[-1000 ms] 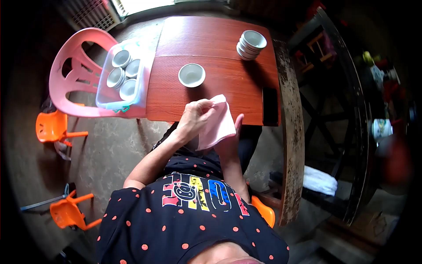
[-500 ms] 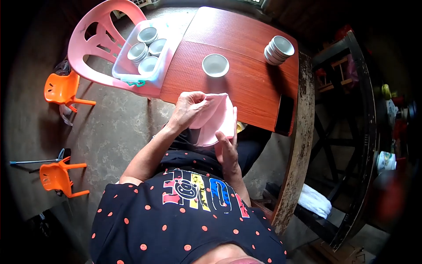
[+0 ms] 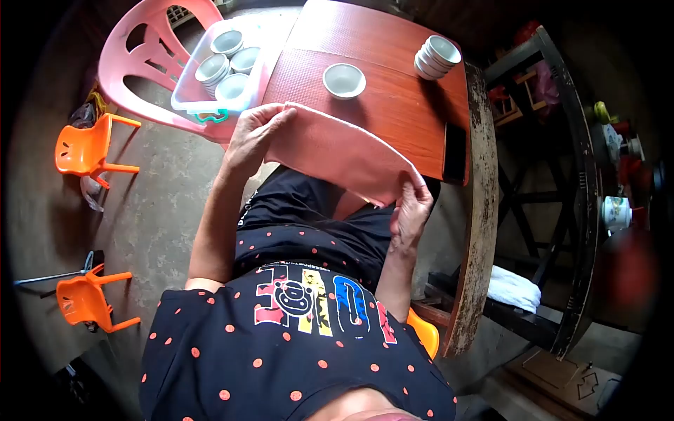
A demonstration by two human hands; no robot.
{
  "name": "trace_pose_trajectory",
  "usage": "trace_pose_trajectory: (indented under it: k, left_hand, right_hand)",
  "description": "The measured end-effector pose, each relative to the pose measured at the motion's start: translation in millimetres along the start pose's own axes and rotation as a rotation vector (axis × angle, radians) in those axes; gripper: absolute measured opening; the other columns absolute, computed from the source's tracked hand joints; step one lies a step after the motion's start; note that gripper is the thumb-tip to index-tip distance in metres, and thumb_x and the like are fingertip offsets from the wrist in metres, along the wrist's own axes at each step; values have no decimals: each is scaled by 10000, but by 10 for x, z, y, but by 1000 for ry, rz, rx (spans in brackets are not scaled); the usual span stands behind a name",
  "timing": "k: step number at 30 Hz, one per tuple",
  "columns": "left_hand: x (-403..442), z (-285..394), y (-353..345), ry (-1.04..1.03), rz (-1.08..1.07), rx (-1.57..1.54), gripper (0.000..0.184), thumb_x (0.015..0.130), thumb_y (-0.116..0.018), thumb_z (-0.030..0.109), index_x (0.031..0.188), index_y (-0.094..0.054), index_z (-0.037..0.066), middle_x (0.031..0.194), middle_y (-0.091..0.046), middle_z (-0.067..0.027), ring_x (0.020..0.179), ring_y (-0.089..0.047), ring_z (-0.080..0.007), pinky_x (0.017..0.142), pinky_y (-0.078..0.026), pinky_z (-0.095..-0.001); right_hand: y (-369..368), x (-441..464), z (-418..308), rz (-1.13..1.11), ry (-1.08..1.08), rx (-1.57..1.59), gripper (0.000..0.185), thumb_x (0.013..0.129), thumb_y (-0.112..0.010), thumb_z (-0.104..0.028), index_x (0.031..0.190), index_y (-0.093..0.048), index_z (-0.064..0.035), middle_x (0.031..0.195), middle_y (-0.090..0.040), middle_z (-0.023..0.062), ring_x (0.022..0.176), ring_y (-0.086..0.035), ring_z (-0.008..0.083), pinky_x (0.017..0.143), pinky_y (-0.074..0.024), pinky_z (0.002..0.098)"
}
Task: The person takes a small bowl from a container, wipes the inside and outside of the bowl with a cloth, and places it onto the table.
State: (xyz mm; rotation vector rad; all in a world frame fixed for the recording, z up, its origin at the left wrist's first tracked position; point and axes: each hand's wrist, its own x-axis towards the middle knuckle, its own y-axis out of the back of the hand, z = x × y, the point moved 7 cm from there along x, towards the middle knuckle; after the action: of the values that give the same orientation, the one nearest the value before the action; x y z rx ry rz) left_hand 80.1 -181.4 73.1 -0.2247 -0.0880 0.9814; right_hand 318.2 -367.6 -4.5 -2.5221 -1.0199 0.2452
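Observation:
A pink cloth point(image 3: 337, 156) is stretched between my two hands, over my lap and the near edge of the red-brown table point(image 3: 309, 63). My left hand point(image 3: 254, 137) pinches its upper left corner. The right end is gripped by my right hand point(image 3: 411, 210). Just beyond the cloth, a single white bowl point(image 3: 344, 81) stands upright on the table. At the table's far right is a stack of similar bowls point(image 3: 437, 57), leaning slightly.
A clear plastic box point(image 3: 184, 95) with several bowls rests on the pink chair point(image 3: 116, 70) at left. A black phone-like object point(image 3: 454, 153) lies at the table's right edge, beside a worn wooden bench point(image 3: 477, 203). Orange stools point(image 3: 88, 149) stand on the floor.
My hands have moved apart, the left one up and leftward, the right one to the right. The cloth, folded and hanging before, is now spread wide between them. The camera view has shifted.

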Motion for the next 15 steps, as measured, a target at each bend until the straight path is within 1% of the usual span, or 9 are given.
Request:
trace_pose_trajectory:
  k: [2, 3, 6, 8, 9, 11, 12, 14, 15]
  left_hand:
    - [-82, 37, 20, -43, -24, -11, 261, 951, -557, 225, 1040, -632, -9, 908, -639, 12, 794, -557, -31, 701, -465, -186]
    - [-100, 7, 41, -57, -38, -26, 274, 958, -545, 233, 1052, -628, -10, 911, -634, 16, 801, -552, -31, 711, -461, -186]
    - [-146, -46, 149, -97, 29, -33, 252, 950, -559, 201, 1046, -632, -20, 889, -627, 23, 797, -544, -33, 704, -457, -182]
    - [-131, -142, 263, -127, 74, -107, 234, 938, -578, 178, 1040, -639, -23, 887, -628, 20, 792, -534, -33, 701, -449, -183]
    - [-136, -121, 288, -154, 103, -76, 233, 936, -581, 178, 1040, -641, -22, 889, -629, 19, 790, -533, -33, 698, -447, -183]
    - [-160, -111, 292, -197, 157, -18, 230, 933, -586, 177, 1041, -645, -18, 893, -632, 16, 786, -531, -33, 693, -443, -184]
    - [-149, -152, 318, -186, 179, 6, 226, 927, -596, 172, 1043, -649, -14, 895, -634, 13, 782, -528, -34, 695, -441, -187]
    - [-112, -194, 312, -176, 89, -29, 226, 922, -603, 170, 1047, -651, -12, 896, -638, 9, 793, -535, -36, 711, -445, -190]
    - [-100, -221, 328, -167, 45, -44, 227, 920, -606, 170, 1050, -651, -11, 897, -640, 7, 799, -538, -37, 718, -447, -191]
  right_hand:
    - [-95, -24, -173, -20, 84, 56, 210, 856, -663, -62, 1048, -656, 24, 932, -677, 63, 828, -613, 107, 789, -497, 239]
    - [-160, -62, -270, 18, 65, -4, 203, 853, -672, -83, 1025, -661, 25, 912, -681, 66, 811, -614, 103, 765, -499, 229]
    - [-126, -42, -292, 51, 122, -2, 227, 871, -667, -206, 930, -665, 13, 841, -664, 34, 738, -594, 84, 696, -498, 219]
    - [-184, -65, -357, 36, 139, -3, 276, 877, -659, -275, 886, -661, 1, 801, -649, 17, 701, -579, 75, 658, -495, 218]
    - [-240, -90, -407, 45, 182, -63, 331, 883, -640, -338, 864, -653, -8, 763, -629, 5, 662, -560, 68, 611, -485, 214]
    - [-284, -103, -431, 39, 216, -65, 312, 893, -634, -316, 868, -654, -5, 759, -631, 7, 656, -560, 68, 598, -483, 210]
    - [-274, -92, -425, 35, 222, -68, 283, 903, -621, -292, 876, -655, -13, 778, -640, 14, 671, -572, 77, 613, -490, 220]
    - [-211, -55, -371, 29, 228, -74, 228, 925, -596, -246, 894, -658, -28, 816, -657, 29, 701, -595, 95, 643, -506, 242]
    - [-176, -47, -378, 54, 270, -135, 226, 929, -591, -239, 903, -657, -24, 820, -656, 31, 703, -597, 99, 649, -507, 245]
